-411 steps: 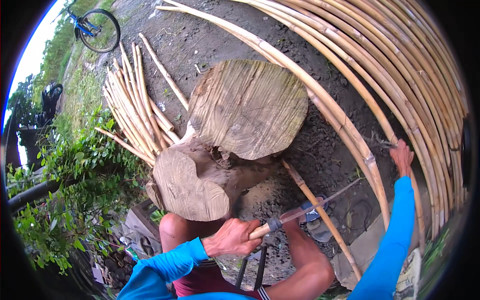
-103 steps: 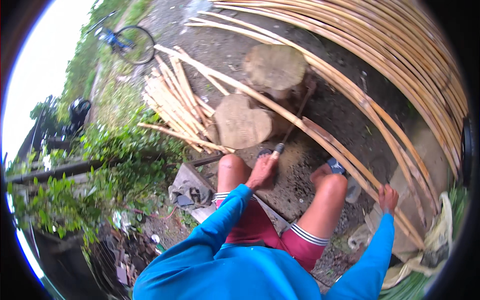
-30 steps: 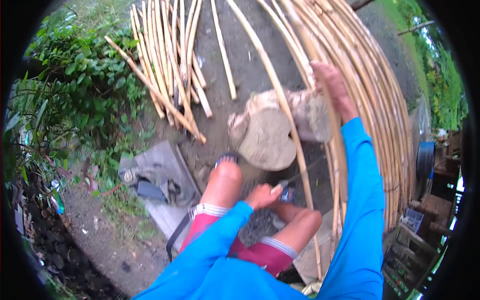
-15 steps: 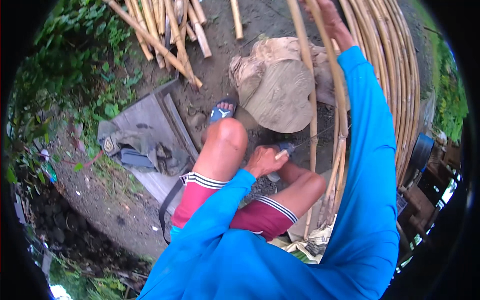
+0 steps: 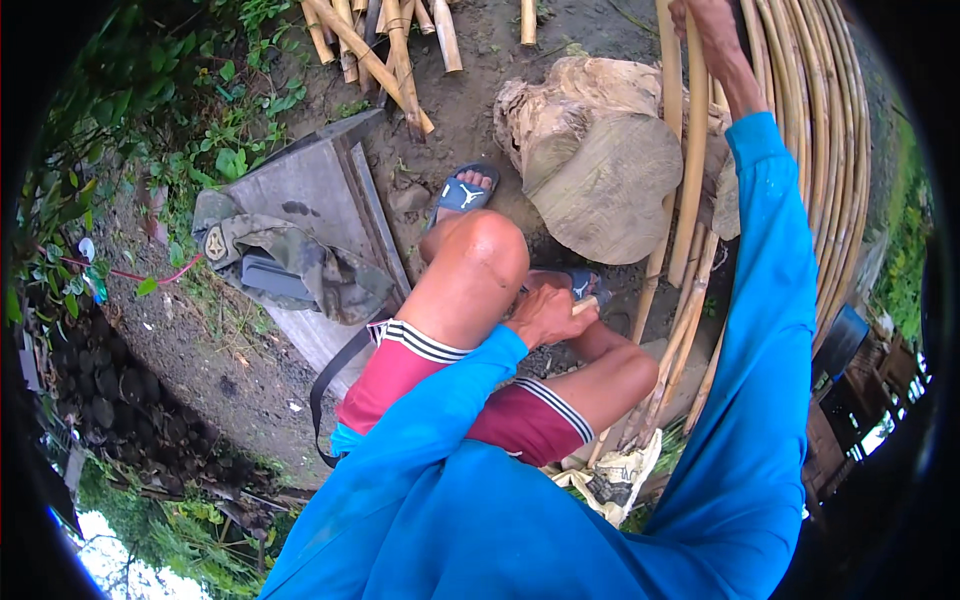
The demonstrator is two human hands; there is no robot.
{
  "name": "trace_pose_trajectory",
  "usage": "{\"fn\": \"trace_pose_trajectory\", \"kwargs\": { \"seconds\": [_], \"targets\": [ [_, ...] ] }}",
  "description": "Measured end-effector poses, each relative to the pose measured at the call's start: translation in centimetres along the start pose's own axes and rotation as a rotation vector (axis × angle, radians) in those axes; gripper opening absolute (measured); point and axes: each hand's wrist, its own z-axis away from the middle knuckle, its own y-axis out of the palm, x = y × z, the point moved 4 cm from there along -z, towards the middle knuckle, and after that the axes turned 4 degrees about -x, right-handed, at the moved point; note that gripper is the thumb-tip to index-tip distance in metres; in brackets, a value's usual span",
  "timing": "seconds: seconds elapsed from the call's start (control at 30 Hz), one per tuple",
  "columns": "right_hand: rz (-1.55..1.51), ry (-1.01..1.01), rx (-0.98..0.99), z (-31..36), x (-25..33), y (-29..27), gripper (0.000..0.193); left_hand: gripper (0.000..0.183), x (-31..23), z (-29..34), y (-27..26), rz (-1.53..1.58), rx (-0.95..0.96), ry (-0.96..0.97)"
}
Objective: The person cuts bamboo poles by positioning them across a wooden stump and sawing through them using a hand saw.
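Note:
My left hand (image 5: pixel 548 316) is closed round a short pale wooden handle (image 5: pixel 584 306) in front of my lower leg. What the handle belongs to cannot be made out. My right hand (image 5: pixel 712 30), arm stretched far forward, grips a bamboo pole (image 5: pixel 691 165) near the top of the view. The pole slants down past the right side of a cut tree stump (image 5: pixel 604 190). Beside it, to the left, another bamboo pole (image 5: pixel 671 75) runs almost parallel, partly against the stump. Several thinner bamboo lengths (image 5: pixel 676 345) lie below, toward my right knee.
Long bamboo poles (image 5: pixel 822 150) lie side by side at the right. Cut bamboo pieces (image 5: pixel 400 60) are piled at the far left. A wooden board (image 5: pixel 290 185) carries a camouflage cloth (image 5: pixel 345 275). A blue container (image 5: pixel 842 340) is at the right edge; a printed sack (image 5: pixel 615 480) lies nearby.
The view has shifted, so the stump and bamboo pile sit farther right. The gripped pole's lower end now shows apart from the thinner lengths below. Both hands keep their grips.

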Motion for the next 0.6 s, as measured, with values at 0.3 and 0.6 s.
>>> {"fn": "trace_pose_trajectory", "kwargs": {
  "seconds": [0.3, 0.6],
  "targets": [
    [-0.12, -0.133, 0.099, 3.6, -3.4, -0.4, 0.037, 0.068, -0.2, 0.5, -0.7, -0.026, 0.037, 0.036],
    [0.036, -0.172, 0.04, 4.0, -2.4, 0.2, 0.044, 0.057, -0.2, 0.1, -0.4, -0.053, 0.007, 0.06]
  ]
}}
